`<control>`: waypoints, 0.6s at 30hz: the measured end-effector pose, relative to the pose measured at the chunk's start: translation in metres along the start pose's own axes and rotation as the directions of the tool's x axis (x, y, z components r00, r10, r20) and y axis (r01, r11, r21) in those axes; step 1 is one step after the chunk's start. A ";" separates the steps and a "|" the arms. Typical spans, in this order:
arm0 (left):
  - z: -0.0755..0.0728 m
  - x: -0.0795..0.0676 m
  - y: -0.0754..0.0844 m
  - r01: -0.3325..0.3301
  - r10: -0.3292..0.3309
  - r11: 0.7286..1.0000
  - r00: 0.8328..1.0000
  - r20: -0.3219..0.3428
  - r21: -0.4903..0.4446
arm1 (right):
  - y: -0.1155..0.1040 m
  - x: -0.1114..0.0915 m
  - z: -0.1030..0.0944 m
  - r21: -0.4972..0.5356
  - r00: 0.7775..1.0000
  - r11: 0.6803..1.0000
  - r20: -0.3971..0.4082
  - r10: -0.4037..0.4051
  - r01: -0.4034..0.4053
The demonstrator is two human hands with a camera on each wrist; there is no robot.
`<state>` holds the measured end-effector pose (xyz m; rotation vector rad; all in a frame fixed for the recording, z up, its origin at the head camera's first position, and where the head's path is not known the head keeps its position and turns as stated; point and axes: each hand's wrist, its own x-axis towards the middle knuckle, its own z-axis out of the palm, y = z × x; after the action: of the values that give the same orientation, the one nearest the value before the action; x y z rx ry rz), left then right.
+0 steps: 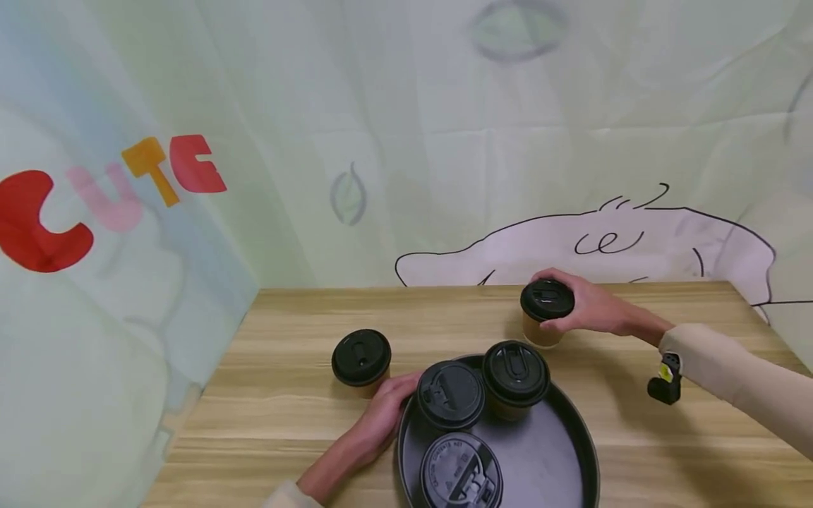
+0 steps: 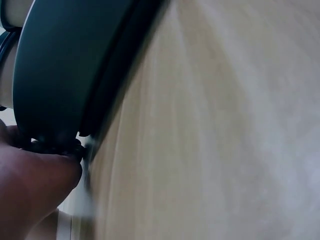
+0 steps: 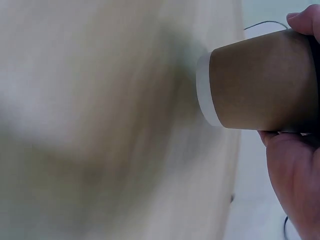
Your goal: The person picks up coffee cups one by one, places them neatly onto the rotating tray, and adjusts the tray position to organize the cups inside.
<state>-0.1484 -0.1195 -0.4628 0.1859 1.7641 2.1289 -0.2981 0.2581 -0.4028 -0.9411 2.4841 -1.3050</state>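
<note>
My right hand (image 1: 587,305) grips a brown paper coffee cup (image 3: 265,82) with a black lid (image 1: 547,299), near the table's back edge. The cup is upright; whether its white base touches the wood, I cannot tell. My left hand (image 1: 384,416) holds the left rim of a round dark tray (image 1: 574,430), with the thumb (image 2: 42,187) at the tray's edge in the left wrist view. Three lidded cups stand on the tray: one at the back left (image 1: 451,395), one at the back right (image 1: 516,374) and one in front (image 1: 460,471).
Another black-lidded cup (image 1: 362,358) stands on the wooden table (image 1: 286,395), just beyond my left hand and left of the tray. A printed cloth backdrop (image 1: 356,141) rises behind the table and along its left side.
</note>
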 end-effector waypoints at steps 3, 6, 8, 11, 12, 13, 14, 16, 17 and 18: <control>0.000 0.000 0.000 -0.003 0.003 1.000 1.000 -0.003 0.007 | 0.006 -0.021 0.001 -0.034 1.000 0.999 -0.019 0.008 -0.008; 0.000 -0.001 0.000 -0.005 0.005 1.000 1.000 -0.003 0.013 | 0.010 -0.039 0.003 -0.030 0.999 0.999 -0.035 0.021 -0.022; 0.000 0.000 -0.001 -0.008 0.008 1.000 1.000 0.001 0.016 | 0.010 -0.050 0.002 -0.014 0.998 0.999 -0.054 0.029 -0.030; 0.001 0.000 0.000 -0.013 0.013 1.000 1.000 0.009 0.019 | 0.009 -0.064 -0.001 -0.006 0.996 1.000 -0.085 0.026 -0.027; 0.001 0.000 0.000 -0.014 0.013 1.000 1.000 0.008 0.022 | 0.008 -0.068 -0.002 -0.011 0.995 1.000 -0.093 0.021 -0.022; 0.001 0.000 0.000 -0.014 0.014 1.000 1.000 0.008 0.024 | 0.006 -0.072 -0.003 -0.016 0.995 1.000 -0.100 0.015 -0.017; 0.001 0.000 0.000 -0.014 0.014 1.000 1.000 0.008 0.023 | 0.005 -0.075 -0.004 -0.021 0.995 1.000 -0.104 0.009 -0.012; 0.001 0.000 0.000 -0.017 0.017 1.000 1.000 0.005 0.023 | 0.000 -0.082 -0.005 -0.027 0.994 1.000 -0.107 -0.012 0.009; 0.001 0.000 0.000 -0.019 0.019 1.000 1.000 0.001 0.025 | -0.003 -0.085 -0.005 -0.025 0.994 0.999 -0.109 -0.024 0.021; 0.001 0.000 0.000 -0.019 0.019 1.000 1.000 -0.002 0.025 | -0.005 -0.088 -0.006 -0.019 0.993 0.999 -0.110 -0.037 0.036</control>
<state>-0.1481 -0.1190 -0.4630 0.2082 1.7977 2.1222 -0.2295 0.3131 -0.4063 -0.9469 2.5759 -1.3852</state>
